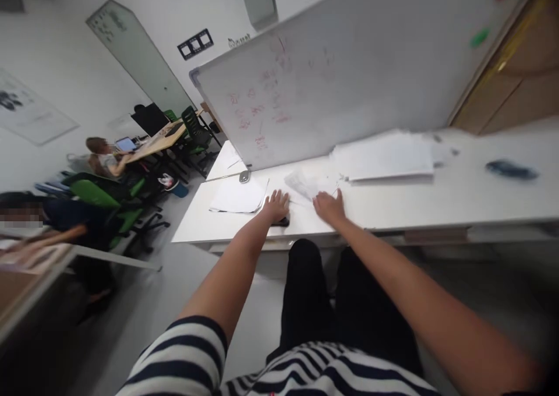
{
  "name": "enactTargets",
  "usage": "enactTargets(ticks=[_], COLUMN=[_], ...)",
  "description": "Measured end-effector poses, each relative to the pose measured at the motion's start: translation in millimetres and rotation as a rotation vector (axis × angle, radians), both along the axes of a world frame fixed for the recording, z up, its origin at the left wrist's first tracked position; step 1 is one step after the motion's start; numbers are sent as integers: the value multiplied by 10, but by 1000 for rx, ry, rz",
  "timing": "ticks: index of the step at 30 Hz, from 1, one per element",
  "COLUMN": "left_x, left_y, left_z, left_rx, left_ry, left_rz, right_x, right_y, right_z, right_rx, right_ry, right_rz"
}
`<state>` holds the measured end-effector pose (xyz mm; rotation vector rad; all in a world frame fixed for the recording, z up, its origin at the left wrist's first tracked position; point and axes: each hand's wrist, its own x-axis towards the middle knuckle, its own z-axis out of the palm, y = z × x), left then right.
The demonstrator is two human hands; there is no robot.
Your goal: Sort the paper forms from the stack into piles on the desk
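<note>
My left hand (276, 205) lies palm down near the front edge of the white table (305, 224), its fingers spread. Partly under it is a dark flat object (282, 222), too covered to name. To the right, my right hand (329, 207) rests on the table with its thumb stretched away from the fingers. Its fingertips touch the lower right end of a thin, creased whitish sheet (299, 183); blur hides whether they press on it. Left of my hands lie white papers (240, 195), with a computer mouse (244, 177) at their upper edge.
A whiteboard (349, 75) with red writing stands along the table's back. Stacked papers (388, 157) and a blurred dark blue object (512, 169) lie to the right. Two people sit at desks on the left, near green chairs (94, 197) and a blue bin (178, 188).
</note>
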<state>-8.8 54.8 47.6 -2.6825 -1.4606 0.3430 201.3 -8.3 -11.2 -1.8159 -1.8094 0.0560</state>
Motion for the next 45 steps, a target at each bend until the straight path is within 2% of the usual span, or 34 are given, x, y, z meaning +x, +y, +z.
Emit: enactTargets(ticks=[2, 6, 10, 15, 19, 26, 34, 40, 42, 45], left_x=[46, 242, 445, 571, 566, 589, 626, 659, 629, 446], left_y=[127, 405, 542, 475, 391, 329, 245, -5, -129, -317], left_z=[57, 220, 283, 186, 165, 255, 377, 620, 703, 757], left_rx=[0, 5, -133, -128, -47, 43, 47, 12, 86, 286], left_ry=[43, 124, 173, 171, 173, 50, -14, -228, -322, -534], left_rz=[-140, -292, -301, -246, -293, -417, -399, -376, -307, -38], right_x=[18, 50, 63, 80, 88, 86, 99, 103, 106, 135], right_y=[32, 66, 56, 28, 8, 0, 1, 21, -7, -111], right_z=[-71, -119, -84, -67, -57, -1, -39, 0, 25, 90], right_rx=[60, 68, 40, 28, 35, 47, 11, -65, -70, -9], right_ry=[-8, -44, -47, 33, 63, 48, -33, -52, -53, -50], right_rz=[1, -7, -6, 13, 39, 101, 125, 110, 117, 209])
